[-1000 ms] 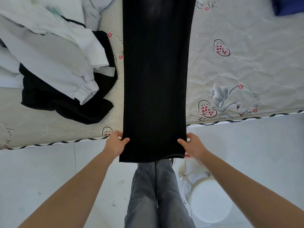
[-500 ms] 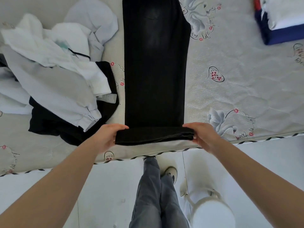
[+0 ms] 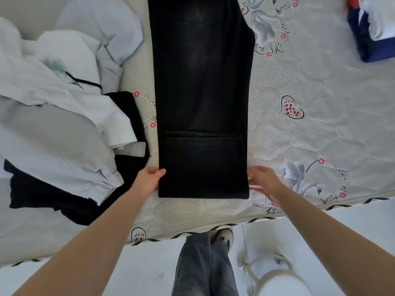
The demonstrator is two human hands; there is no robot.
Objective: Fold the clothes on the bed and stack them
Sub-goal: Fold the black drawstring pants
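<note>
Black trousers [image 3: 201, 86] lie lengthwise down the middle of the bed [image 3: 310, 135]. Their lower end is folded up over itself, with the hem lying across at about a third of the visible length. My left hand [image 3: 148, 179] is at the left edge of the folded part, its thumb on top of the cloth, pinching it. My right hand [image 3: 264, 181] is at the right edge of the fold; its fingers look loose and blurred, just touching the cloth.
A loose heap of white clothes [image 3: 49, 107] over a black garment [image 3: 42, 195] fills the bed's left side. A folded navy and white stack [image 3: 376, 35] sits at the far right. The bed's near edge runs below my hands; a white stool [image 3: 277, 280] stands on the floor.
My hands carried the trouser hem from below the bed's edge up onto the legs, making a fold that now lies flat. The right hand's grip has loosened.
</note>
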